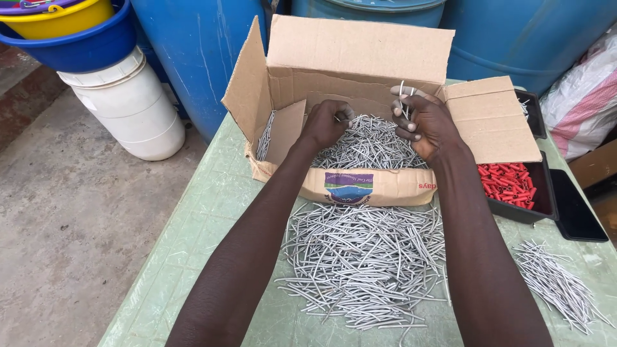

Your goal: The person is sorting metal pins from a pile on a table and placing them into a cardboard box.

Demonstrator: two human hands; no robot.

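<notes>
Blue drums (193, 51) stand behind a green table (193, 257). On the table an open cardboard box (360, 58) holds grey wire pieces (369, 144). Inside it, the left hand (328, 123) is closed on some of these, and the right hand (424, 125) pinches a few upright. A loose heap (366, 257) lies before the box; a black tray (536, 205) holds red caps (508, 183).

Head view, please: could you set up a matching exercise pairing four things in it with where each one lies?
Things:
1. red pieces
2. big grey wire heap
3. white bucket
4. left hand

Places:
A. on the ground, left of the table
B. inside the open cardboard box, closed on the wires there
C. in the black tray, right of the box
D. on the table, in front of the box

Pairs: 1-C, 2-D, 3-A, 4-B
</notes>
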